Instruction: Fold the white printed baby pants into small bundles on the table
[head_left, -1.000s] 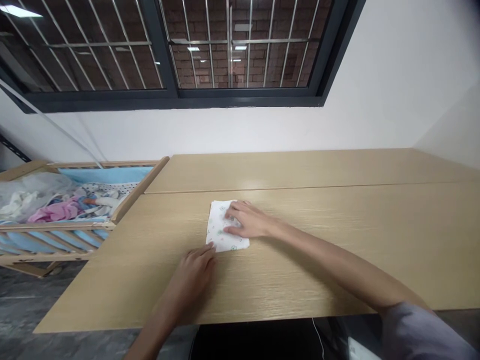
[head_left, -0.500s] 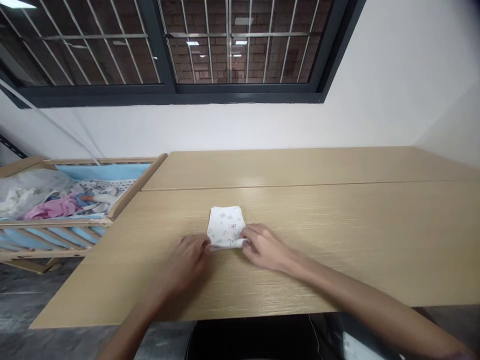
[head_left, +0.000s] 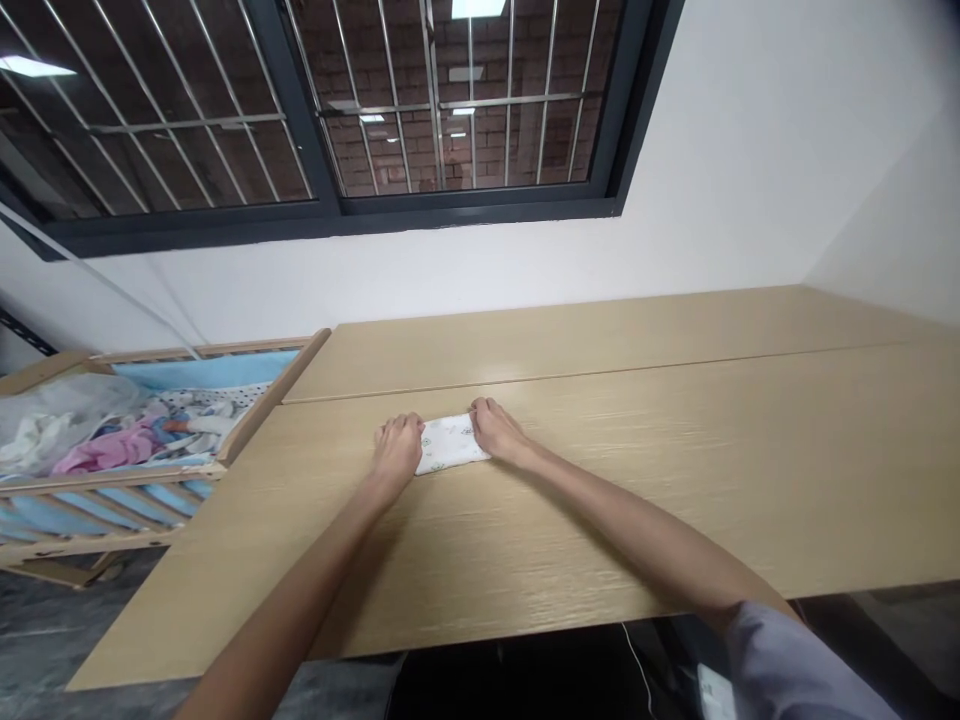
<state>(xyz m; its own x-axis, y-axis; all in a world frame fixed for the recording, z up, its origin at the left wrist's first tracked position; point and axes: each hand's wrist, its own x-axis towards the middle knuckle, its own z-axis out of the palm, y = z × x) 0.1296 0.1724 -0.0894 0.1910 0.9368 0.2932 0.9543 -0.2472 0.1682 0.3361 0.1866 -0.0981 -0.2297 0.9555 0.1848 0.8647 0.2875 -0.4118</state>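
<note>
A small white cloth (head_left: 450, 443) with a faint printed pattern lies folded on the light wooden table (head_left: 600, 480). My left hand (head_left: 398, 447) rests on its left end, fingers curled down onto the fabric. Pressing on the right end is my right hand (head_left: 495, 432), its fingers bent over the far edge. Both arms reach forward from the table's near edge, and only a narrow strip of cloth shows between the hands.
A wooden cot (head_left: 150, 440) with a blue liner and a heap of baby clothes (head_left: 112, 435) stands against the table's left side. A white wall and a barred window (head_left: 360, 110) are behind. A cable hangs under the near edge.
Both hands moved from the cloth's near edge to its far part, folding it over so it is now about half as deep. The camera view tilted slightly.
</note>
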